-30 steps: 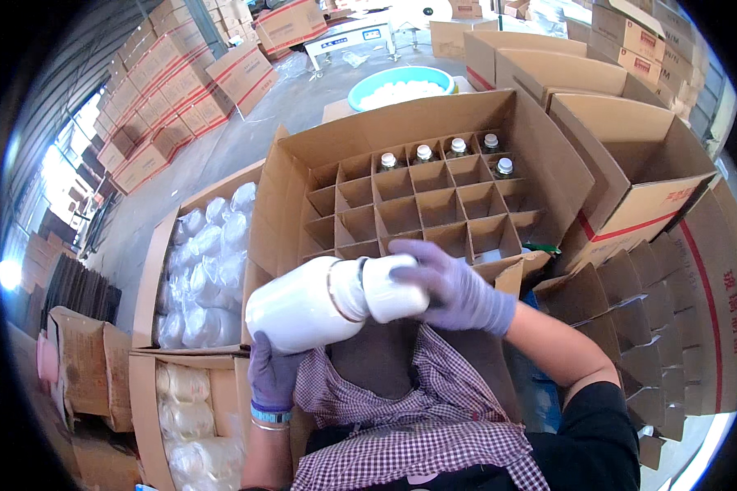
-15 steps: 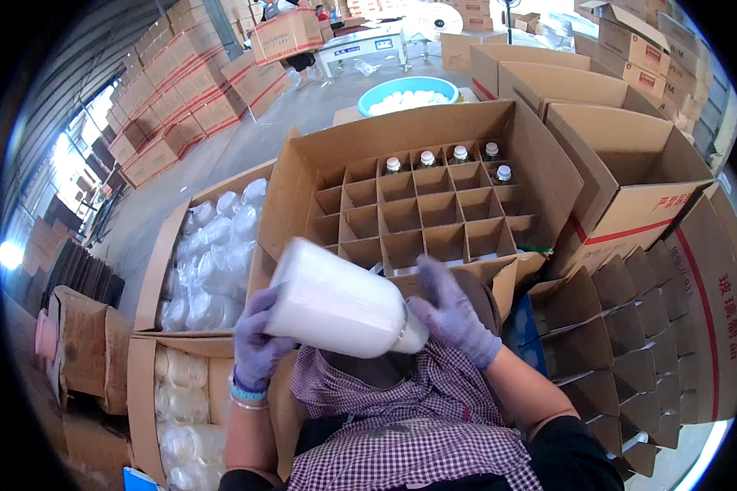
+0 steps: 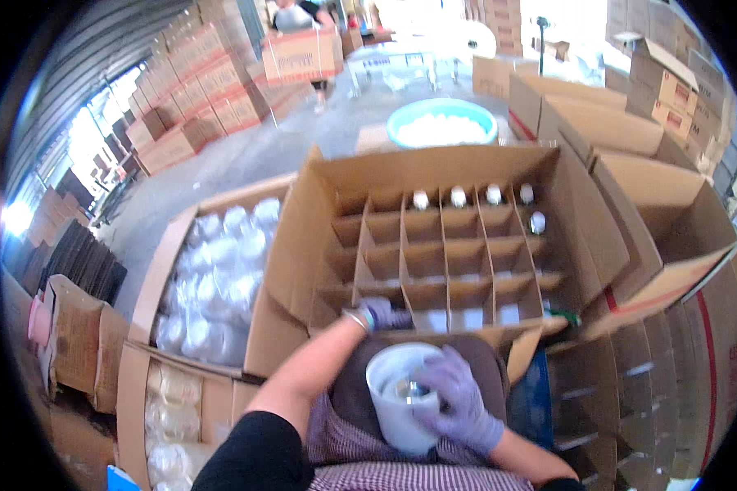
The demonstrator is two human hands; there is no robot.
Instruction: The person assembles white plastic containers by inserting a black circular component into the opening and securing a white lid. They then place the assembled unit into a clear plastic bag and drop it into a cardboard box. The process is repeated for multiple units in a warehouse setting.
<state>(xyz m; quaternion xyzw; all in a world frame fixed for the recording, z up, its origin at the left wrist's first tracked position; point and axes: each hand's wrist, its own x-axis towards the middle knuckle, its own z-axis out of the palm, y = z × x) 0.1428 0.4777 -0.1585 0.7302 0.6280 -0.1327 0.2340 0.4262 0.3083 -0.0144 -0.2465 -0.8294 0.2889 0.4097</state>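
Observation:
Both hands wear pale purple gloves. My right hand [image 3: 460, 401] is closed on the side and rim of a white cylinder [image 3: 389, 401], held upright in front of my apron. Inside its rim shows a shiny, clear bottle neck, so it looks like a bottle in a white sleeve. My left hand [image 3: 378, 314] reaches over the near edge of a large divided carton [image 3: 274, 303], at a front cell left of centre. Its fingers look stretched out, partly blurred and in shadow. Several white-capped bottles [image 3: 458, 196] stand in the carton's far and right cells.
Cartons of plastic-wrapped bottles [image 3: 221, 274] stand to the left. Open cartons [image 3: 671, 213] and cardboard dividers [image 3: 606, 393] lie to the right. Beyond the carton sits a blue basin [image 3: 442, 106] of white pieces. Farther back, a person holds a carton [image 3: 303, 56].
My left hand let go of the white cylinder and moved forward into the carton. My right hand now grips the cylinder, which turned from lying sideways to upright and came lower.

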